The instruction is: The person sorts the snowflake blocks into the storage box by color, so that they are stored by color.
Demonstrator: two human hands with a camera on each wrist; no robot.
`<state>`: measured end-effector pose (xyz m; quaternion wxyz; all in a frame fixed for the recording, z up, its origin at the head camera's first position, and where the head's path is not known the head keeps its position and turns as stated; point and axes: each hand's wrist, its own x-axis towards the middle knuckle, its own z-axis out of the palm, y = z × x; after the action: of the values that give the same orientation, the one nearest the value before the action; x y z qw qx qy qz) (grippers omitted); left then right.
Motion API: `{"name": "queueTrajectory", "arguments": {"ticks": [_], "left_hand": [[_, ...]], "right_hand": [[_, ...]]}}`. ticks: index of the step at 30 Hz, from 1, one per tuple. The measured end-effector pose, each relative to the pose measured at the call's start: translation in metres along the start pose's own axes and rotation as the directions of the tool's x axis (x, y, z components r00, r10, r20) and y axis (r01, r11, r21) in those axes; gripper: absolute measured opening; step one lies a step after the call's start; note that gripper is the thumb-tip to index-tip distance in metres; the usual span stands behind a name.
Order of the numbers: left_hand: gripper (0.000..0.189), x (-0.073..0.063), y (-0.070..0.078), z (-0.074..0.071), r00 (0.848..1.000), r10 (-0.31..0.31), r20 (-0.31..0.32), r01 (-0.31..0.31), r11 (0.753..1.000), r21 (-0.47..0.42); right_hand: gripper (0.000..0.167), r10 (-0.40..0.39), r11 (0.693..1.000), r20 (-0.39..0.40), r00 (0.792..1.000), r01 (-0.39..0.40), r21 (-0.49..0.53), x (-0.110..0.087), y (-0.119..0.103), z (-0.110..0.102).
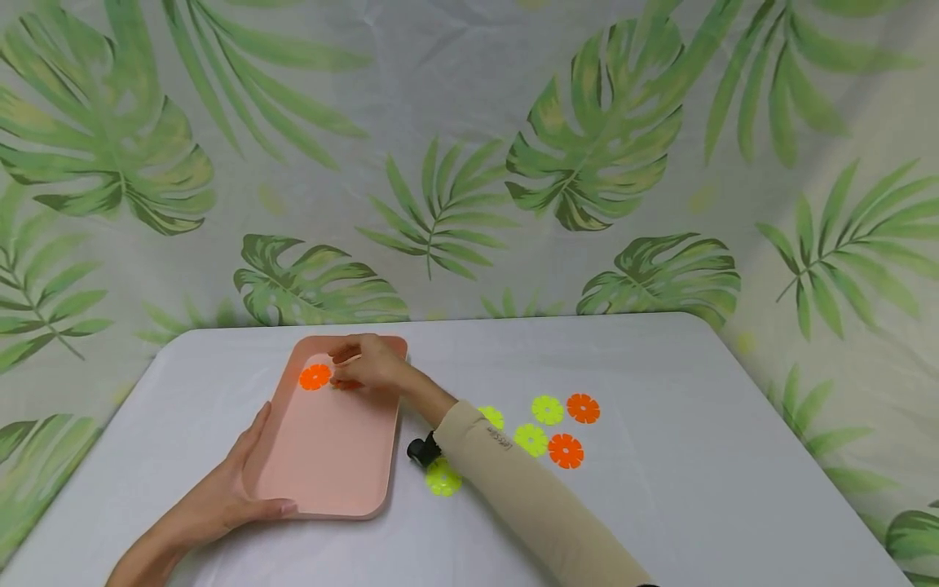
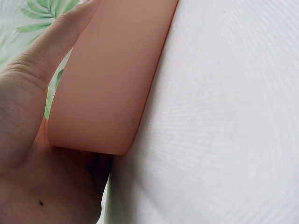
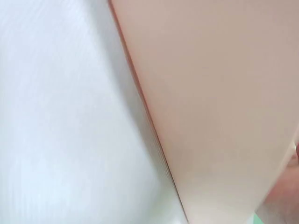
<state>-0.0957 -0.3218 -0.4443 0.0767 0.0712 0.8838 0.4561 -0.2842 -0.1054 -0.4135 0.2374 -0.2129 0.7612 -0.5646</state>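
Observation:
A pink rectangular tray (image 1: 323, 473) lies on the left part of the table. My left hand (image 1: 231, 493) grips its near left corner, thumb along the front rim and fingers along the left side. In the left wrist view the tray wall (image 2: 107, 84) sits against that hand. My right hand (image 1: 370, 361) reaches into the far end of the tray, thumb and forefinger apart. Beside its fingertips lies an orange notched disc (image 1: 315, 377). Bits of orange and yellow-green show under the thumb, mostly hidden. The tray's outer wall (image 3: 215, 102) fills much of the right wrist view.
Right of the tray lie yellow-green discs (image 1: 547, 410) and orange discs (image 1: 566, 451). A black object (image 1: 421, 451) stands by another yellow-green disc (image 1: 443, 478), partly behind the right sleeve (image 1: 513, 481). A leaf-patterned cloth (image 1: 455, 163) hangs behind the white table (image 1: 660, 505).

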Motion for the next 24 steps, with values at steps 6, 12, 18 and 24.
{"name": "queueTrajectory", "arguments": {"ticks": [6, 12, 18, 24], "left_hand": [[0.130, 0.000, 0.000, 0.000, 1.000, 0.009, -0.006, -0.009, 1.000, -0.005], [0.131, 0.001, 0.000, 0.000, 1.000, -0.001, 0.005, 0.001, 1.000, -0.005], [0.132, 0.001, 0.000, 0.000, 1.000, -0.007, 0.005, 0.007, 1.000, 0.006], [0.130, -0.001, -0.003, 0.002, 1.000, 0.003, 0.000, -0.003, 1.000, 0.003]], "right_hand": [[0.039, -0.089, 0.991, 0.046, 0.995, 0.093, -0.091, -0.013, 0.001, -0.019], [0.037, -0.171, 0.977, 0.093, 0.981, 0.181, -0.116, -0.026, -0.001, -0.040], [0.034, -0.218, 0.962, 0.101, 0.971, 0.232, -0.145, -0.041, -0.003, -0.062], [0.031, -0.226, 0.953, 0.080, 0.971, 0.237, -0.186, -0.055, 0.003, -0.080]]}}
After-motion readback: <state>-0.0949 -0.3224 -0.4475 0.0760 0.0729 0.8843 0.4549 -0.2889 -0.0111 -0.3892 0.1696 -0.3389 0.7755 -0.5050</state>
